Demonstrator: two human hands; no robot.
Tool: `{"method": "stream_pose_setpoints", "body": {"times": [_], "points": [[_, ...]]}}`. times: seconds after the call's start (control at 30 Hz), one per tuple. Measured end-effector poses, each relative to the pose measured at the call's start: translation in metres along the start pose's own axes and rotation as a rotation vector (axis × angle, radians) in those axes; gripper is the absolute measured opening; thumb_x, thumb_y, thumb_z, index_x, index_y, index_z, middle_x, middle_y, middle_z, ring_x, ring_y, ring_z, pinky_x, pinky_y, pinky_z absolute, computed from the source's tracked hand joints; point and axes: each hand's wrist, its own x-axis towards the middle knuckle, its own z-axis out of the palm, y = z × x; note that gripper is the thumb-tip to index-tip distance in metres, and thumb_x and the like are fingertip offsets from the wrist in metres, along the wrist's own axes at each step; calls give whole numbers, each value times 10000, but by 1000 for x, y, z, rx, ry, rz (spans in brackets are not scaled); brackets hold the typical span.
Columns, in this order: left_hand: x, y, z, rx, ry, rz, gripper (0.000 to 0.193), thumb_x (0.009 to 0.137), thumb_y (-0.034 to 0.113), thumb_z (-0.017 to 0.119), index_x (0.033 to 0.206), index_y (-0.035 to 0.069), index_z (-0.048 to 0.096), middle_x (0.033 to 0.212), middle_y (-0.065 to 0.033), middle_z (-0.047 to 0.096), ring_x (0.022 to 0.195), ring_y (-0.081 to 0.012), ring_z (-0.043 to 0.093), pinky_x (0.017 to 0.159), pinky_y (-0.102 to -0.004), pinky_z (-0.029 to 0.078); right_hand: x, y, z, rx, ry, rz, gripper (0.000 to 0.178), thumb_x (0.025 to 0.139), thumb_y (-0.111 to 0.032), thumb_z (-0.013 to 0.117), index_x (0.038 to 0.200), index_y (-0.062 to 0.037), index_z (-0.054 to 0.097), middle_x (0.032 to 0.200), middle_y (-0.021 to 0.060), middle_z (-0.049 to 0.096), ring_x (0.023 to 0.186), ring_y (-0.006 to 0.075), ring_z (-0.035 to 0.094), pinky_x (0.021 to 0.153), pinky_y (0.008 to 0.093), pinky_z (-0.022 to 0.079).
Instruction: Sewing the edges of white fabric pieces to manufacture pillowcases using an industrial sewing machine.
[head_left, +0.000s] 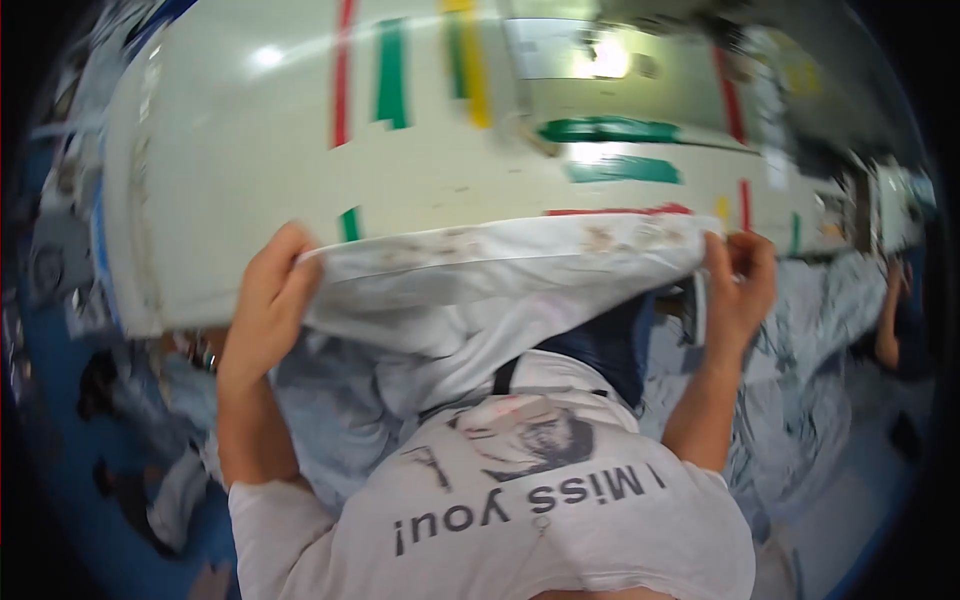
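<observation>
A white cloth (500, 262) with faint brown stains is stretched between both my hands at the near edge of a pale table (250, 170). My left hand (272, 290) grips the cloth's left end. Its right end is pinched by my right hand (740, 280). The rest of the cloth hangs down in folds toward my body. I wear a white printed shirt (520, 500).
The table carries strips of green (392, 75), red and yellow tape and a sheet of paper (545, 48). Pale blue-grey cloth (800, 380) is heaped to the right and below. Another person's arm (888, 315) shows at the far right. The floor (60, 440) is blue.
</observation>
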Motion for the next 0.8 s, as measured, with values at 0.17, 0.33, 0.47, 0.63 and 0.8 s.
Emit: {"method": "stream_pose_setpoints", "body": {"times": [0.17,0.33,0.47,0.63,0.8], "points": [[3,7,8,-83,6,-18,135,903,115,646,843,-5,634,712,-20,535,696,-88,470,634,-243,380,1,14,-4,-16,-9,-13,232,833,-152,773,916,-5,614,768,-19,542,700,71,456,655,214,397],[0,-1,14,-102,90,-5,126,862,117,726,849,-6,702,726,-25,586,672,-99,497,604,-253,388,0,13,1,9,-6,4,226,842,-150,772,909,-8,610,741,-28,537,672,62,436,629,206,383],[2,-1,16,-37,120,33,80,839,72,730,856,3,694,742,-27,582,674,-107,506,596,-252,391,1,17,2,-25,10,-37,235,847,-166,771,914,-7,611,751,-27,547,676,64,441,635,207,389],[4,-9,13,-72,158,217,116,800,30,739,866,13,645,781,-32,588,705,-123,536,626,-252,430,2,13,1,-40,-5,-32,243,849,-179,771,908,-5,612,767,-24,563,680,67,455,637,208,398],[3,-6,-1,-12,-39,172,166,773,-2,745,885,21,624,802,-40,596,728,-140,564,652,-257,459,3,18,-1,-43,-12,-8,249,860,-202,764,912,-2,626,766,-15,581,694,68,477,669,210,412]]}}
